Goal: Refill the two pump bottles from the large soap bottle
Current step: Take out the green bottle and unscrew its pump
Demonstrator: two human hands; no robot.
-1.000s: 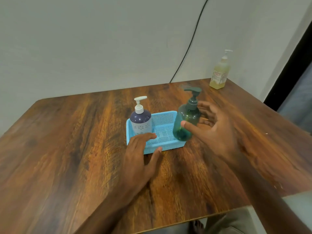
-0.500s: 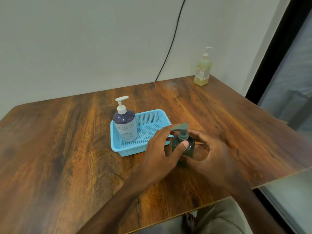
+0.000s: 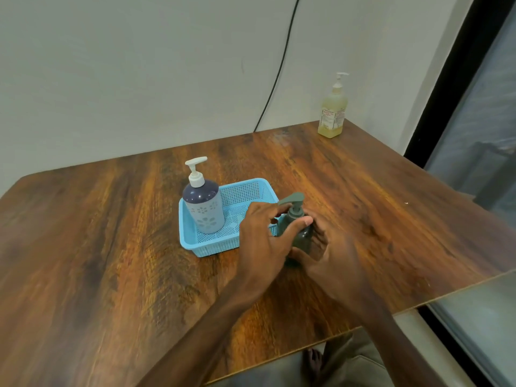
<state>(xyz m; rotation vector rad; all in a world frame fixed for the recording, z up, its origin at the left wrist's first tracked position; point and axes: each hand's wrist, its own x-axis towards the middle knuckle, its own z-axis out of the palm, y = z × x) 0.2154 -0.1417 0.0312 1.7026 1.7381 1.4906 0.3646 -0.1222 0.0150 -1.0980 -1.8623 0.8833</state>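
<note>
**Green pump bottle moved out of the basket, both hands now on it**

A second ago the right hand (image 3: 335, 255) held the green pump bottle (image 3: 303, 238) at the right end of the blue basket (image 3: 212, 247), while the left hand (image 3: 265, 241) lay flat on the basket's front rim. Now the bottle stands upright on the wooden table (image 3: 111, 247), just outside the basket's right front corner. The left hand has left the rim and crossed to the top of the bottle. Its thumb lies across the neck under the pump head and its fingers reach behind. The right hand has shifted lower and wraps the bottle's body on the side away from the basket.
</note>
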